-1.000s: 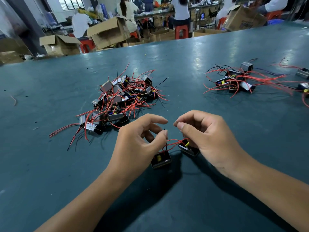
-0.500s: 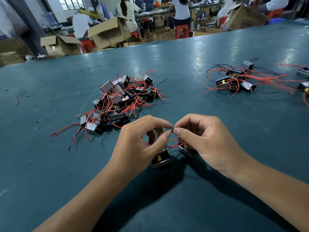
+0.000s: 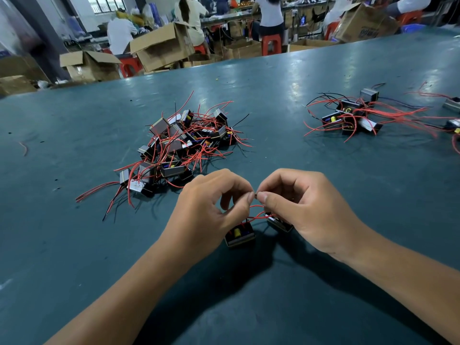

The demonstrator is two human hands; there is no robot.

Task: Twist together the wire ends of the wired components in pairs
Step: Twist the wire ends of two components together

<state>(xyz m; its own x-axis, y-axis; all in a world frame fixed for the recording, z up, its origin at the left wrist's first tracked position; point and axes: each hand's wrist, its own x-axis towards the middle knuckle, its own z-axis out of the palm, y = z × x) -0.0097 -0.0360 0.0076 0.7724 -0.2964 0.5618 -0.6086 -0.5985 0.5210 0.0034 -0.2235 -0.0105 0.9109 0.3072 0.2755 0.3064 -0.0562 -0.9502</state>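
Bare bench lies open to the left of the hands and near the front edge. Straight ahead, the pile of wired parts blocks the way, its loose red wires trailing toward the left hand. A wide lane of bare bench runs between the pile and the smaller cluster at far right. Two parts sit right under the hands.

Two bare forearms (no sleeves, watch or rings), short-nailed fingers
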